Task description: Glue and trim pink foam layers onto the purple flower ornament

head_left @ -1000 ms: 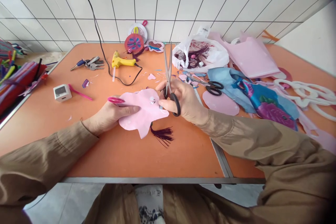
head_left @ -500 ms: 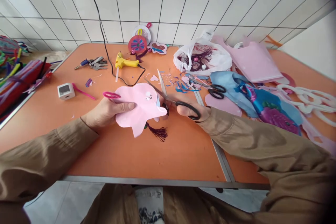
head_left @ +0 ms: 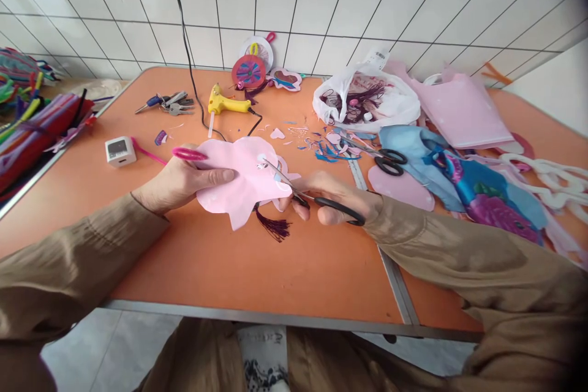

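Observation:
Between the thumb and fingers of my left hand point(head_left: 184, 182) is a pink flower-shaped felt piece point(head_left: 229, 177), with a bright pink loop point(head_left: 189, 154) at its upper left. A dark purple tassel point(head_left: 272, 223) hangs from its lower edge. My right hand point(head_left: 328, 193) has its fingers through the black handles of a pair of scissors point(head_left: 339, 208). The scissors' blades lie at the felt's right side, pointing up and left over a small white spot. Whether felt is between the blades I cannot tell.
A yellow glue gun point(head_left: 227, 103), keys point(head_left: 172, 103) and a white cube device point(head_left: 120, 152) lie on the orange table point(head_left: 257, 275). Rightward are felt scraps point(head_left: 331, 152), a second pair of scissors point(head_left: 389, 160), a plastic bag point(head_left: 395, 101) and blue fabric point(head_left: 413, 141). Finished-looking ornaments point(head_left: 248, 71) stand by the wall.
The scissors have come down and their blades, spread before behind the felt's upper right edge, now look closer together over its right side. The view has shifted slightly.

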{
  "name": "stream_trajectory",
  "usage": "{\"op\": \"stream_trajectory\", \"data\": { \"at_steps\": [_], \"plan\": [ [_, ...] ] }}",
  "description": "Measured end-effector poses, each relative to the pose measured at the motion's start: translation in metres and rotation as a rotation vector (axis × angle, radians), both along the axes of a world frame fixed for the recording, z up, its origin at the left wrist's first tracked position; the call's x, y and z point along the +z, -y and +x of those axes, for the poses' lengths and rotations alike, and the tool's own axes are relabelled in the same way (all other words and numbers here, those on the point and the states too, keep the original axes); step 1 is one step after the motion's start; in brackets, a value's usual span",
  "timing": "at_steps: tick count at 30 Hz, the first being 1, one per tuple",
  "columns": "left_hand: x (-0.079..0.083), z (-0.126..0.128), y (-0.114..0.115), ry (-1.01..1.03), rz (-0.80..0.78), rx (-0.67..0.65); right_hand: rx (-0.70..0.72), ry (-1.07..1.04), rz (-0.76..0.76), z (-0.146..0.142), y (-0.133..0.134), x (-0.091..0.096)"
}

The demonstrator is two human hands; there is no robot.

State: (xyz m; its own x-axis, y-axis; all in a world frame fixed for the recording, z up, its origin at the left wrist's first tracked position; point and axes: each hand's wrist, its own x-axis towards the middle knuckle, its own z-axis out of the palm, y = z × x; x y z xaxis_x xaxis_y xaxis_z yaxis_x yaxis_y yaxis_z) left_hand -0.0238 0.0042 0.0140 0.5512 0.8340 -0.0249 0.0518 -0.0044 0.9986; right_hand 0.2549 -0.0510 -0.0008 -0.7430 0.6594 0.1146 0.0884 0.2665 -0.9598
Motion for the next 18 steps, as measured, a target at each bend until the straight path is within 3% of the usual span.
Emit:
{"op": "stream_trajectory", "data": {
  "at_steps": [18],
  "plan": [
    [0.0025, 0.0033, 0.0007, 0.013, -0.049, -0.015, 0.017, 0.033, 0.038, 0.0007, 0.0014, -0.0038]
  ]
}}
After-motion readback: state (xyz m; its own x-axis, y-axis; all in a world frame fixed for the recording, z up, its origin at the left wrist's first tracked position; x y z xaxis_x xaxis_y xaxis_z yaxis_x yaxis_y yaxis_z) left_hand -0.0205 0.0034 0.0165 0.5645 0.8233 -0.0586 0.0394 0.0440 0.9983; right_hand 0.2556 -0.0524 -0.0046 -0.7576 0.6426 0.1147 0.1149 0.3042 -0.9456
